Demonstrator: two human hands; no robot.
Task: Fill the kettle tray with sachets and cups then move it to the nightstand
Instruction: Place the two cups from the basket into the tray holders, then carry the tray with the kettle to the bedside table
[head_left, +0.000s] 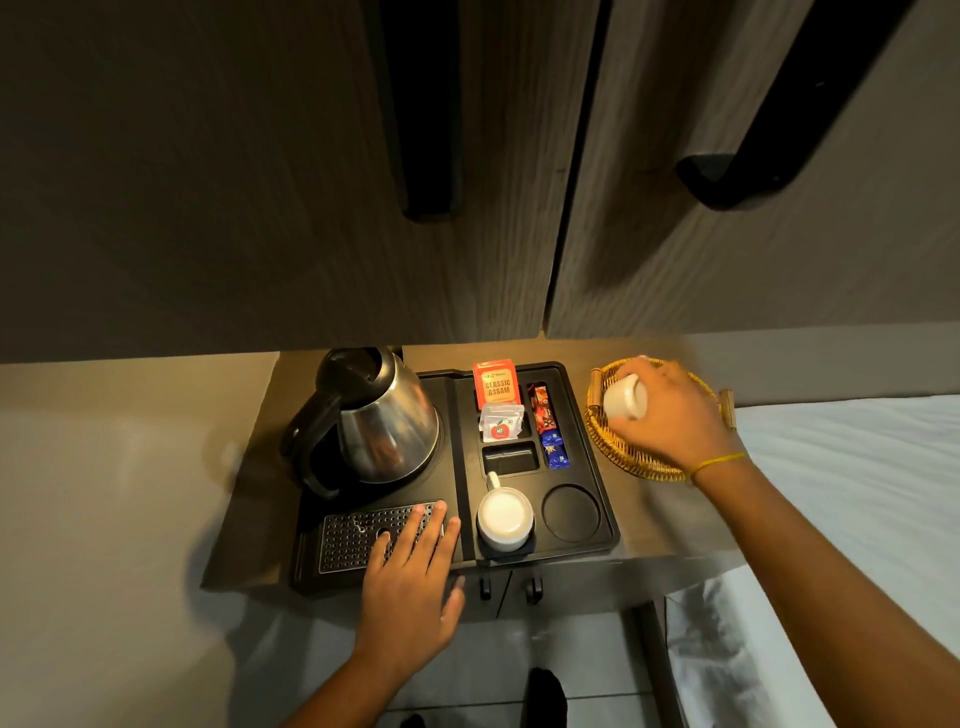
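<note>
A black kettle tray (605, 499) sits on a wooden counter. A steel kettle (384, 415) stands on its left half. An orange tea sachet (496, 383), a white sachet (500, 423) and red and blue stick sachets (546, 426) fill its rear compartments. One white cup (504, 519) stands in the left round holder; the right round holder (570, 513) is bare. My left hand (410, 577) lies flat, fingers spread, on the tray's perforated drip grid (353, 535). My right hand (670, 415) grips a second white cup (623, 399) over a wicker basket (628, 462).
Wooden cupboard doors with long black handles (431, 156) hang above the counter. A white bed (857, 467) lies to the right of the counter. Small black drawer pulls (532, 590) show below the counter's front edge.
</note>
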